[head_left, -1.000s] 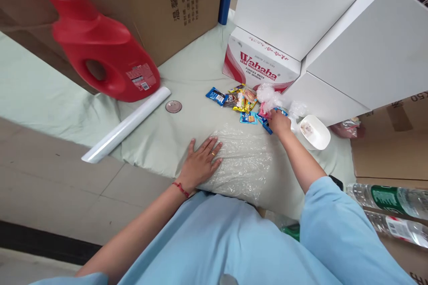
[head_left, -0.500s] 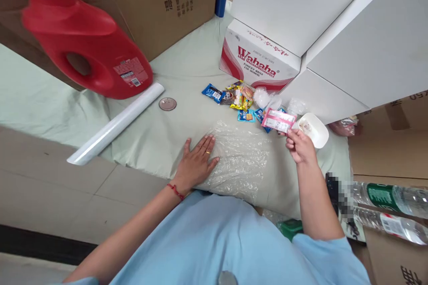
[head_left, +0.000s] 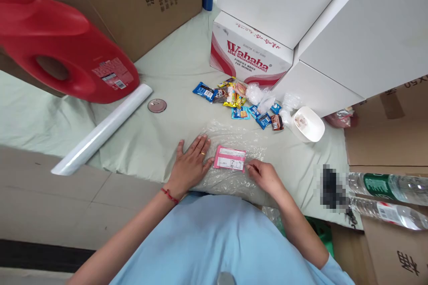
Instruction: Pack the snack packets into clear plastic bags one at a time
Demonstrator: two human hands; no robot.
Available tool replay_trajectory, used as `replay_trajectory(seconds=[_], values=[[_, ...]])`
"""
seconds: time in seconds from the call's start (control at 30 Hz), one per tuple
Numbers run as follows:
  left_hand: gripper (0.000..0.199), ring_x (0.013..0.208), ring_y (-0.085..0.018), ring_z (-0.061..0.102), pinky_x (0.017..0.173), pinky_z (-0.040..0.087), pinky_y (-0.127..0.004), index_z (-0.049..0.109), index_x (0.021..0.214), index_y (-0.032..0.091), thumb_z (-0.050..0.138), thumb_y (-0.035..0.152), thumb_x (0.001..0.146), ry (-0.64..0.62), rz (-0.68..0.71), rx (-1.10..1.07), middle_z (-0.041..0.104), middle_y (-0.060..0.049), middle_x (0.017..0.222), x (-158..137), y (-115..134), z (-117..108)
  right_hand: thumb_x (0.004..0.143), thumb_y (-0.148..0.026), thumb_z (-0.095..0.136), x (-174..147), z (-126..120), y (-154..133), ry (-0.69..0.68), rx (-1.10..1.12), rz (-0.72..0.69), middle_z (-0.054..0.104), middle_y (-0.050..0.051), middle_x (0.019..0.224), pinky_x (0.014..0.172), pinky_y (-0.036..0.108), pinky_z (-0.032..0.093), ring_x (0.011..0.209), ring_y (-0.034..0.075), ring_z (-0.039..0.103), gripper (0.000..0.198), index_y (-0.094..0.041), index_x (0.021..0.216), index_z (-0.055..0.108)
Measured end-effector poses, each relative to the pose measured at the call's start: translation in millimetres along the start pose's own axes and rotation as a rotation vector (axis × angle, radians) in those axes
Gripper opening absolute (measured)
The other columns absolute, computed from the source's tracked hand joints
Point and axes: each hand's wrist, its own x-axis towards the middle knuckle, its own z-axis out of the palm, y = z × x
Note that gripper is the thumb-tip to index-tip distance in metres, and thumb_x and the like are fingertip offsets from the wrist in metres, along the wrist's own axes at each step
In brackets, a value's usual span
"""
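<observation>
"Why is your left hand spread out like that?"

"My left hand point(head_left: 189, 164) lies palm down, fingers apart, gripping nothing, on the left part of a clear plastic sheet point(head_left: 230, 136). The sheet looks thin and wrinkled, so I'd say the weight is there to stop it sliding."

"And the right?"

"My right hand point(head_left: 265, 176) has its fingers curled in at the right edge of a pink packet point(head_left: 229, 163). Whether the tips pinch that edge or only rest beside it, I cannot tell."

"Where exactly is the packet?"

"Flat on the sheet, print facing up, between my two hands. That spot probably suits both, being in easy reach of each. The other snack packets point(head_left: 230, 97) lie farther back, near the water box point(head_left: 249, 59), which seems to put them out of the sheet's way."

"Count things for me."

"One pink packet, one sheet, one water box, one white bowl point(head_left: 316, 131), one round metal badge point(head_left: 157, 105), one white roll point(head_left: 103, 131), one red jug point(head_left: 110, 73) and two bottles point(head_left: 376, 184). Among the snacks I see one light blue packet point(head_left: 240, 113) and at least three darker blue ones point(head_left: 204, 92). The yellow ones overlap, so I can't give a sure number."
</observation>
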Motion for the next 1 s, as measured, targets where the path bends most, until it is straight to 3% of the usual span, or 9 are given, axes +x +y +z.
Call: replay_trajectory(seconds=[0.07,0.13,0.23,0.3,0.43,0.57,0.7,0.87,1.0], values=[[0.064,0.158,-0.033,0.038,0.13,0.002,-0.068,0.033,0.167,0.022,0.036,0.047,0.108,0.004,-0.003,0.005,0.035,-0.015,0.171,0,1,0,0.101,-0.039,0.056,1,-10,-4,0.085,-0.277,-0.097,0.073,0.004,0.079,0.071,0.032,0.052,0.074,0.022,0.067,0.023,-0.027,0.095,0.075],[0.065,0.157,-0.034,0.039,0.13,0.003,-0.069,0.033,0.167,0.021,0.037,0.046,0.108,0.011,-0.006,0.014,0.035,-0.016,0.17,0,1,0,0.102,-0.034,0.057,4,-11,-12,0.085,-0.362,-0.211,0.076,0.007,0.102,0.085,0.035,0.055,0.093,0.024,0.072,0.023,-0.028,0.117,0.074],[0.066,0.156,-0.035,0.04,0.129,0.007,-0.071,0.03,0.168,0.02,0.036,0.046,0.108,0.016,-0.002,0.028,0.036,-0.017,0.17,1,3,-1,0.097,-0.029,0.069,12,5,-27,-0.018,-0.42,-0.355,0.063,0.012,0.145,0.106,0.041,0.054,0.129,0.028,0.063,0.051,-0.028,0.147,0.06],[0.067,0.157,-0.035,0.04,0.128,0.009,-0.071,0.028,0.169,0.019,0.034,0.047,0.108,0.012,0.007,0.034,0.036,-0.017,0.17,1,2,-2,0.093,-0.026,0.075,16,21,-33,-0.074,-0.508,-0.358,0.051,0.013,0.159,0.112,0.047,0.051,0.141,0.031,0.053,0.065,-0.027,0.154,0.054],[0.065,0.157,-0.033,0.039,0.129,0.012,-0.069,0.027,0.169,0.024,0.028,0.049,0.109,-0.017,0.027,0.036,0.036,-0.013,0.171,-1,-6,-3,0.094,-0.017,0.071,18,37,-30,-0.082,-0.606,-0.307,0.049,0.013,0.161,0.112,0.051,0.052,0.144,0.033,0.049,0.062,-0.026,0.153,0.057],[0.061,0.158,-0.029,0.039,0.13,0.011,-0.065,0.029,0.168,0.028,0.024,0.048,0.111,-0.062,0.08,0.019,0.037,-0.009,0.171,-3,-24,-1,0.095,-0.014,0.067,16,29,-14,-0.029,-0.591,-0.254,0.044,0.016,0.164,0.111,0.048,0.053,0.143,0.032,0.051,0.059,-0.025,0.152,0.058],[0.059,0.157,-0.03,0.04,0.13,0.007,-0.066,0.033,0.167,0.028,0.027,0.045,0.111,-0.058,0.145,0.019,0.037,-0.009,0.171,-5,-34,0,0.097,-0.021,0.066,12,16,2,0.009,-0.604,-0.208,0.045,0.019,0.162,0.101,0.049,0.058,0.132,0.034,0.062,0.056,-0.024,0.152,0.057],[0.056,0.157,-0.03,0.04,0.13,0.005,-0.068,0.038,0.165,0.027,0.03,0.042,0.111,-0.019,0.14,0.026,0.037,-0.01,0.171,-6,-30,0,0.098,-0.031,0.066,10,9,8,0.159,-0.508,-0.294,0.052,0.015,0.155,0.102,0.047,0.059,0.135,0.032,0.061,0.051,-0.028,0.148,0.06],[0.056,0.157,-0.031,0.04,0.13,0.006,-0.069,0.038,0.165,0.028,0.034,0.041,0.111,-0.007,0.136,0.014,0.037,-0.01,0.171,-6,-27,-1,0.098,-0.032,0.068,19,17,-5,0.071,-0.512,-0.355,0.051,0.014,0.157,0.106,0.043,0.057,0.138,0.029,0.059,0.053,-0.029,0.15,0.058]])
